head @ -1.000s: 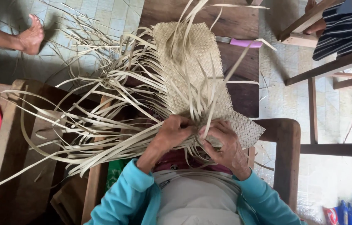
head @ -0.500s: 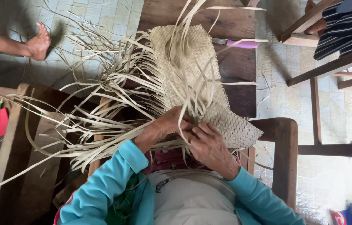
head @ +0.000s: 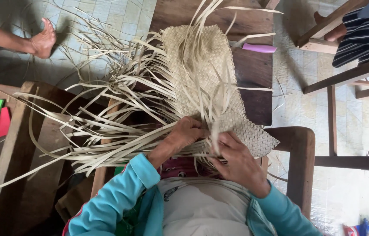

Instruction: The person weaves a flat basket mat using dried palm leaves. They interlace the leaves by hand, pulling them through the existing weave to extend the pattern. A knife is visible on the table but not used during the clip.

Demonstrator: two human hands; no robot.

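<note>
Pinching loose strips [head: 119,135] at woven mat [head: 202,74] edge, both hands' fingers [head: 200,127] closed.

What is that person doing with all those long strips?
A person in a teal top is weaving pale strips into a flat mat that lies across their lap and a dark wooden table. The left hand and right hand pinch strips at the mat's near edge. Loose strips fan out to the left. A knife with a pink handle lies on the table.
</note>
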